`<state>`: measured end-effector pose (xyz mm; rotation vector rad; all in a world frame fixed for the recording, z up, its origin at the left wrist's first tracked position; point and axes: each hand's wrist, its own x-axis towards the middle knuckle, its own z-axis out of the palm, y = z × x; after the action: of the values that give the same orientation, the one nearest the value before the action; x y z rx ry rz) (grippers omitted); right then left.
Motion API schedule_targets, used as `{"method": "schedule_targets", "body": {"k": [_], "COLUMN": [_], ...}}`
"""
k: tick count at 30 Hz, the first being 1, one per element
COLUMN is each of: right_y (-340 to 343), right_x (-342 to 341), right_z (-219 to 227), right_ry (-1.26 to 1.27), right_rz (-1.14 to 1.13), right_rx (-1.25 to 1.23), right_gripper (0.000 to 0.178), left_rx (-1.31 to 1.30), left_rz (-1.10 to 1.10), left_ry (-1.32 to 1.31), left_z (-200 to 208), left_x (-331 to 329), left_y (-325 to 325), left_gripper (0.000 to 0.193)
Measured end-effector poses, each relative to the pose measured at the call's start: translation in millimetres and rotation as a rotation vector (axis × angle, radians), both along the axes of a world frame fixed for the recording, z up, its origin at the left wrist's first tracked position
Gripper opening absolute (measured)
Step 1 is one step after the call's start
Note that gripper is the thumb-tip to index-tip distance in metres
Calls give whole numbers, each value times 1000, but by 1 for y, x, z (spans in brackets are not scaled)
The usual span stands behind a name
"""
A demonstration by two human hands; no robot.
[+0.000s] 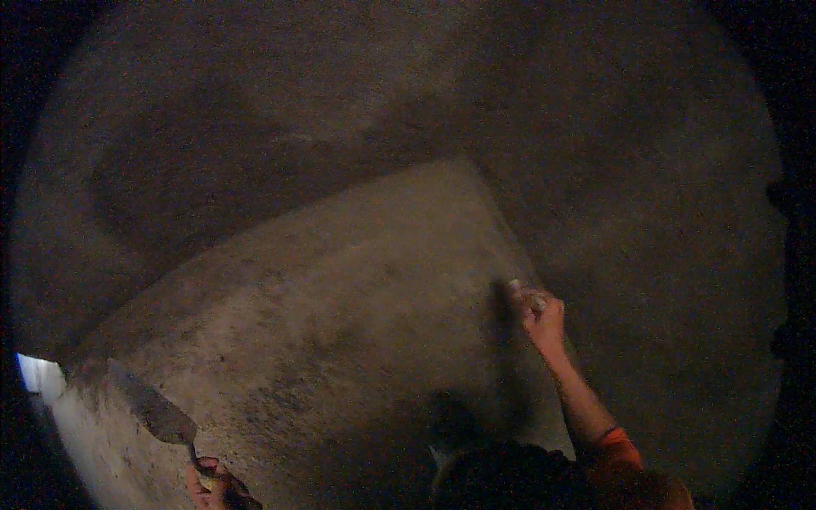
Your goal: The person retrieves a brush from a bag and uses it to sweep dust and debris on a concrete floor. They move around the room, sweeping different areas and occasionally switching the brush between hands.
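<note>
Two hands: you have one low at the left and one farther up at the right, both over a rough pale face [382, 238], wall or floor being hard to tell in this dimness.
Trowel [161, 412]: your tool slants over the lower left of the pale face, its tip toward the left end; contact can't be made out.
Left hand [211, 486]: your fingers wrap the trowel's handle, and the picture's lower limit cuts the hand off.
Right hand [541, 316]: you have it beside the right edge, well below the top corner, fingers curled round something small.
Pale piece [515, 285]: it pokes out past those fingers, too dim for you to identify.
Right-edge work: you seem to be working this border with the right hand, the trowel kept aside.
Next pass: following the border would call for a steady wrist, light pressure and a clear view of the piece's tip.
Bright patch [39, 374]: it glares at you from beyond the left end.
Dark blotches [289, 399]: coarse, uneven ground spreads between your hands.
Dark rounded shape [510, 478]: it hides the lower right from you and could hamper low strokes; what it is stays unclear.
Shadow [501, 302]: it falls just left of your right hand, masking the spot beside your fingers.
Orange sleeve [620, 446]: it ends near your right elbow.
</note>
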<state>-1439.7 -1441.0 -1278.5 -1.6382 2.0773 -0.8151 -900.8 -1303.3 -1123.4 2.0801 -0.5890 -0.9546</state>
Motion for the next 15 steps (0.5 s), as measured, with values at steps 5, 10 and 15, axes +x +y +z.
{"method": "schedule_targets", "body": {"k": [5,10,15], "right_y": [-7,-21,-31], "right_x": [18,34,53], "right_z": [16,27,28], "right_ry": [-276,-17,-97], "right_rz": [350,43,-119], "right_rx": [81,7,190], "right_gripper": [12,13,17], "left_rx": [-78,-65,-32], "left_rz": [58,75,101], "left_ry": [53,23,17], "left_z": [-13,-1,13], "left_x": [16,11,13], "left_y": [-10,-17,-26], "left_gripper": [19,18,11]}}
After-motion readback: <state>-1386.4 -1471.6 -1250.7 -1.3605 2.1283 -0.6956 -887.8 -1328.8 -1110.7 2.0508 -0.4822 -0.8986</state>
